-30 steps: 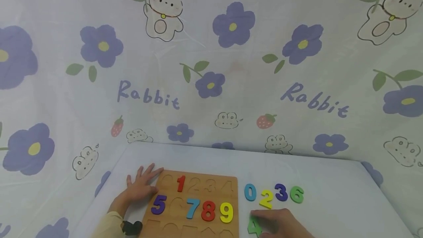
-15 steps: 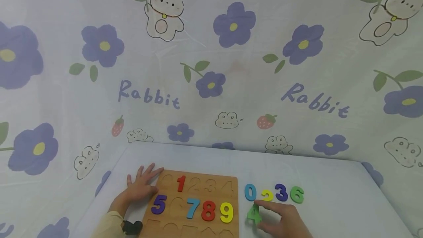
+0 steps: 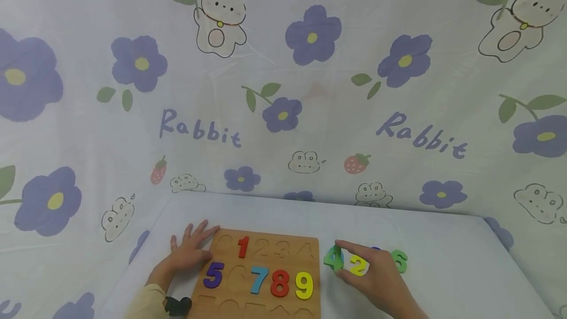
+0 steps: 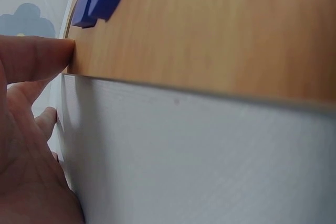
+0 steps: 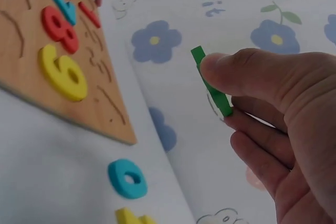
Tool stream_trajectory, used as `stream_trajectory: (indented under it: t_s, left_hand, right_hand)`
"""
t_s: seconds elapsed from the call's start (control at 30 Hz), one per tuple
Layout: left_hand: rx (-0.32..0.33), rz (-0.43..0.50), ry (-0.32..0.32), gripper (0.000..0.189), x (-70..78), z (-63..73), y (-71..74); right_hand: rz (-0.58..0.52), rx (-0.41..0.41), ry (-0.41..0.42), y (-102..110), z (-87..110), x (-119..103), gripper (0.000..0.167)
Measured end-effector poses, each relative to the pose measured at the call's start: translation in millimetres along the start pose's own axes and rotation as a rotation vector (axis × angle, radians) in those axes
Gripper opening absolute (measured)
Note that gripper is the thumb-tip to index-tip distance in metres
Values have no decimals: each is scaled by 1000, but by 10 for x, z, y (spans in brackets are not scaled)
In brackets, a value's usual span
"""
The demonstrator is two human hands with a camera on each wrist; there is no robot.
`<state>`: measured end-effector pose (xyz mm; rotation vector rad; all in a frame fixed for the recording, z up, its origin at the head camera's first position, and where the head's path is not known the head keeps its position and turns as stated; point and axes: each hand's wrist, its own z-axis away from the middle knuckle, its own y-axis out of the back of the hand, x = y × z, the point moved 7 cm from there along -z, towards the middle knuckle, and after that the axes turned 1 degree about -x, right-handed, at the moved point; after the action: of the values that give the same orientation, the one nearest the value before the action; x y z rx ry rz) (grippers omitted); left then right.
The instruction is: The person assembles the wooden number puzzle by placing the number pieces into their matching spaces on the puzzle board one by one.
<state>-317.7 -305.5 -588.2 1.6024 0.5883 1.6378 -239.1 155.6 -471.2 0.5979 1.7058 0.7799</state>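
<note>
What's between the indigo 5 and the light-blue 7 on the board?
No number piece. Between the indigo 5 and light-blue 7 there's just an empty outlined recess in the wooden board; the head view shows it.

place: play table, room unclear | floral backdrop | number puzzle board

Board left of number 2

I count one wooden puzzle board at left, five numerals on it, four loose numerals on the right, one held green 4, two hands.
</note>
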Motion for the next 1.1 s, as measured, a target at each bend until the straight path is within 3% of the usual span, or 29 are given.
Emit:
stream_trajectory:
  t_s: [0.53, 0.93, 1.1]
  left_hand:
    - [16, 3, -8, 79, -66, -26, -14]
    - [3, -1, 4, 79, 38, 20, 14]
    - [2, 2, 8, 79, -7, 11, 0]
  right_hand:
    - [3, -29, 67, -166, -394, -289, 59]
    - [-50, -60, 46, -492, -533, -112, 53]
    - [-59, -107, 26, -650, -571, -17, 52]
